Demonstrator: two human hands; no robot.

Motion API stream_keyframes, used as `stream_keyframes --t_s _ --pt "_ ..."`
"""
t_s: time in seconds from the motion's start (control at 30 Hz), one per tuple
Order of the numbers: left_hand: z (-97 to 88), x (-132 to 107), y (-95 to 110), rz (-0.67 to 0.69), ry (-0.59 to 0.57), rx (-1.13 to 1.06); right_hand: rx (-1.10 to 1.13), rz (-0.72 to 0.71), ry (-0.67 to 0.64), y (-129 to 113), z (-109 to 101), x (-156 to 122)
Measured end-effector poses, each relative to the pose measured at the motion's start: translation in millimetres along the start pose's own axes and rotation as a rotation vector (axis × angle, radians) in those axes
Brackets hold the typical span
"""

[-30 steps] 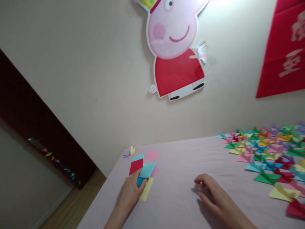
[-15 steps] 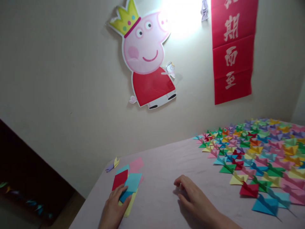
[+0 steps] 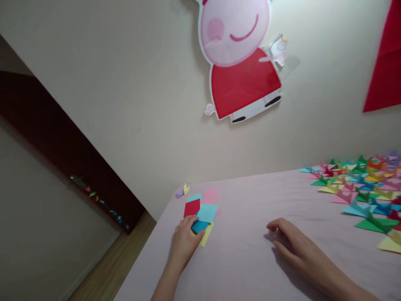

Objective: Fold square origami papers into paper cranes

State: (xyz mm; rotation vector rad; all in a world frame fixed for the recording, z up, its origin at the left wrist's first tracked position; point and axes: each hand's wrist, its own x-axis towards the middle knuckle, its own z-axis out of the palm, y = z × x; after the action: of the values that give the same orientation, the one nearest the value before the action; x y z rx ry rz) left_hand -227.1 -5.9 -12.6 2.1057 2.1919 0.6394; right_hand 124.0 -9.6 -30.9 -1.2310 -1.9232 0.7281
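Note:
A small pile of coloured paper squares lies near the table's far left corner: a red square [image 3: 191, 207], a light blue one [image 3: 206, 212], a dark blue one [image 3: 199, 226], a yellow one [image 3: 206, 237] and a pink one [image 3: 210, 194]. My left hand [image 3: 184, 244] rests at the pile's near edge, fingers together and pinching the dark blue square. My right hand [image 3: 290, 242] lies on the pink tablecloth [image 3: 244, 259] to the right of the pile. Its fingers are loosely curved and hold nothing.
Several folded paper figures [image 3: 360, 188] in many colours cover the table's right side. Two tiny folded pieces [image 3: 183, 191] sit at the far left corner. A cartoon pig cutout [image 3: 241, 62] and a red banner [image 3: 385, 71] hang on the wall. Wooden floor [image 3: 109, 267] lies beyond the table's left edge.
The view has swung left and down, so the pig's head and the banner are cut off. Both hands stay where they were, the left on the paper pile.

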Motion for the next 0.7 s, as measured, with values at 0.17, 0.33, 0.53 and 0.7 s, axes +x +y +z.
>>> stream_keyframes --t_s 0.17,0.33,0.53,0.7 --pt "-4.5 -0.6 5.4 0.009 0.005 0.000 0.007 0.006 0.008 -6.1 -2.4 -1.2" --pt "-10.6 2.8 5.1 -0.006 -0.021 -0.017 0.020 0.008 -0.005 -8.9 -3.8 -1.8" --pt "-14.4 0.0 4.2 -0.013 -0.038 0.009 0.034 0.027 0.007 -9.8 -3.6 -0.6" --pt "-13.8 -9.9 9.8 0.032 -0.056 0.138 0.025 0.012 -0.032 -14.6 -2.8 -1.5"
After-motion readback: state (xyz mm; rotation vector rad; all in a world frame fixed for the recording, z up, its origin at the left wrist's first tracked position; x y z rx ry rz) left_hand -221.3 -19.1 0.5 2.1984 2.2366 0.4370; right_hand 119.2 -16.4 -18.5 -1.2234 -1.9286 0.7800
